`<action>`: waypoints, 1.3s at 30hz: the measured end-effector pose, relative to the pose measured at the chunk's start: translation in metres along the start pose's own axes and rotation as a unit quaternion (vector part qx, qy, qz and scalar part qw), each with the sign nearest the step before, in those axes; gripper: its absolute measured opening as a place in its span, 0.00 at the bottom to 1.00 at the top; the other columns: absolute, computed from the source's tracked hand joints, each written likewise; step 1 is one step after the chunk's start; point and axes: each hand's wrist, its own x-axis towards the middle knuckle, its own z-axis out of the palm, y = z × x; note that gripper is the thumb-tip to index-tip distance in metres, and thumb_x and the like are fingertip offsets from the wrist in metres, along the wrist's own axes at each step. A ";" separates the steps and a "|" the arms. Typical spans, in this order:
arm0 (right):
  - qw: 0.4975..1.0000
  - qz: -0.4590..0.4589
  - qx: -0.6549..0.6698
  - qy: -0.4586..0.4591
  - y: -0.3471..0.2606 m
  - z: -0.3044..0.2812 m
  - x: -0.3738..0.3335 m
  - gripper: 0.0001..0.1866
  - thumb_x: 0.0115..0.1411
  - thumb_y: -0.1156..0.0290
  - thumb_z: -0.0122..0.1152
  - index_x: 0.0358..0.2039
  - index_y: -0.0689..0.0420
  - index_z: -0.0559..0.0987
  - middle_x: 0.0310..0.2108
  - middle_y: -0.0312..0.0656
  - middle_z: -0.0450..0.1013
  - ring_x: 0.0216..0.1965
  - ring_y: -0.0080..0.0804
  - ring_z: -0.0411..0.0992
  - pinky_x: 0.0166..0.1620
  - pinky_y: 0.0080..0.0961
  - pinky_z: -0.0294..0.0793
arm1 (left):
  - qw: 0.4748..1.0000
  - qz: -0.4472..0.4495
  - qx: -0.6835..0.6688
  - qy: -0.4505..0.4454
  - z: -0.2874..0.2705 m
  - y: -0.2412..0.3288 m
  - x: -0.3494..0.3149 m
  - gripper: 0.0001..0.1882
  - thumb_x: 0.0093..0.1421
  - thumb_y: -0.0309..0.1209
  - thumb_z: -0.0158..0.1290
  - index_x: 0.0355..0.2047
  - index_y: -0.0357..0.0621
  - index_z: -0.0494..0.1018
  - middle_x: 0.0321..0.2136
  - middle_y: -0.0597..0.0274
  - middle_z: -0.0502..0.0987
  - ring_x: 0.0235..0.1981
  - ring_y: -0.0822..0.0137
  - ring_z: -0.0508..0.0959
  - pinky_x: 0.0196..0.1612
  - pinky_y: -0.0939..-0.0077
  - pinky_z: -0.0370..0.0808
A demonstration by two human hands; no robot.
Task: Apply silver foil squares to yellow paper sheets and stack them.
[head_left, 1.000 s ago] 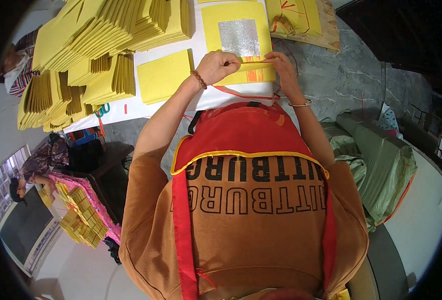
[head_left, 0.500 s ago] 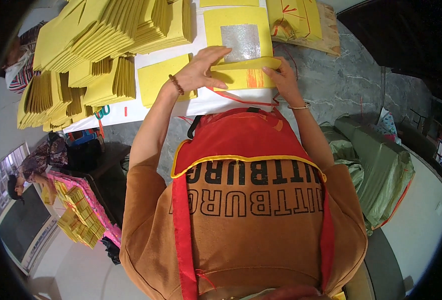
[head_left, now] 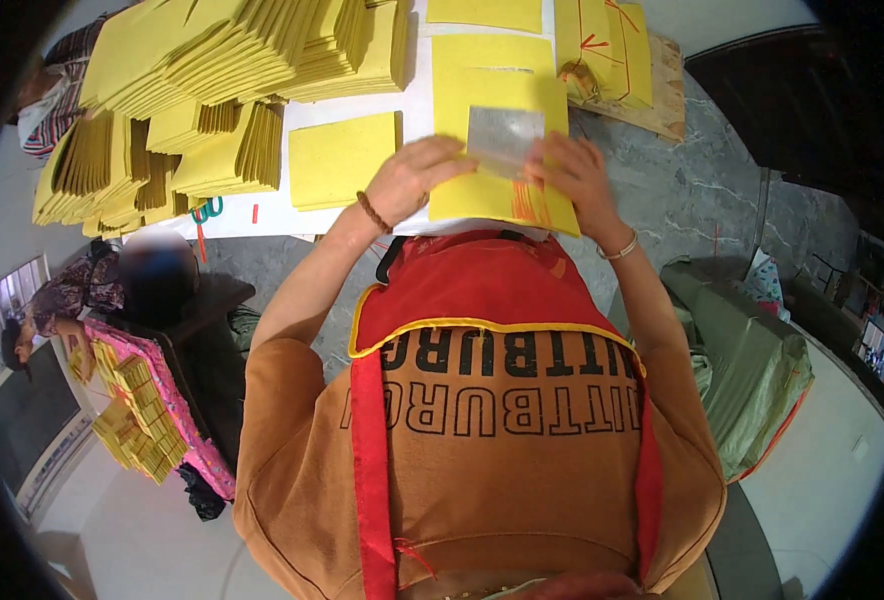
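Paper, matte and flat, fills the white desk [head_left: 362, 215] ahead of me. My left hand [head_left: 412, 182] lies with fingers spread and pressed flat on the near left part of the top yellow square paper sheet [head_left: 497, 195], clamped on nothing. My right hand [head_left: 574, 178] sits at that sheet's right side, and its fingertips seem to pinch the right edge of the small silvery foil square [head_left: 505, 137]; I cannot tell how firm that pinch is. The foil lies at about twelve o'clock from both hands, between them and just beyond the fingers, its long axis running left to right; my right hand is the nearer one. It gleams against the dull yellow paper, which carries orange stripes [head_left: 529, 203] at its near edge. A separate low stack of yellow sheets [head_left: 344, 160] rests at ten o'clock, and fanned bundles of yellow paper [head_left: 212, 80] crowd the desk farther out. A tied yellow bundle on a wooden board [head_left: 612, 55] sits at one o'clock.
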 end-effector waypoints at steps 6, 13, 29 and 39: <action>0.944 0.229 0.229 -0.057 -0.005 0.021 -0.003 0.15 0.54 0.66 0.56 0.43 0.53 0.74 0.40 0.39 0.74 0.47 0.36 0.70 0.45 0.31 0.64 | 0.972 -0.204 -0.108 0.048 0.013 0.019 0.000 0.10 0.54 0.31 0.49 0.36 0.40 0.71 0.26 0.47 0.74 0.29 0.49 0.75 0.32 0.60 0.71; 0.828 0.382 0.364 0.190 -0.015 0.034 0.024 0.21 0.53 0.67 0.59 0.47 0.58 0.71 0.41 0.47 0.73 0.41 0.35 0.73 0.44 0.29 0.68 | 0.911 -0.396 -0.110 0.026 0.024 -0.002 0.024 0.16 0.58 0.39 0.47 0.27 0.37 0.67 0.17 0.44 0.72 0.22 0.44 0.74 0.26 0.55 0.69; 0.830 0.426 0.328 0.150 0.000 0.052 0.021 0.20 0.50 0.69 0.60 0.45 0.58 0.73 0.41 0.47 0.73 0.42 0.38 0.72 0.45 0.28 0.69 | 0.862 -0.471 -0.185 0.017 -0.005 0.017 0.043 0.17 0.56 0.37 0.52 0.43 0.42 0.68 0.32 0.53 0.75 0.31 0.57 0.75 0.34 0.66 0.70; 0.851 0.417 0.288 0.138 -0.004 0.044 0.025 0.18 0.50 0.70 0.59 0.43 0.57 0.74 0.41 0.47 0.72 0.43 0.40 0.71 0.46 0.29 0.67 | 0.981 -0.097 0.163 -0.031 0.057 0.008 0.049 0.26 0.59 0.49 0.43 0.56 0.55 0.62 0.58 0.51 0.58 0.60 0.51 0.54 0.60 0.52 0.49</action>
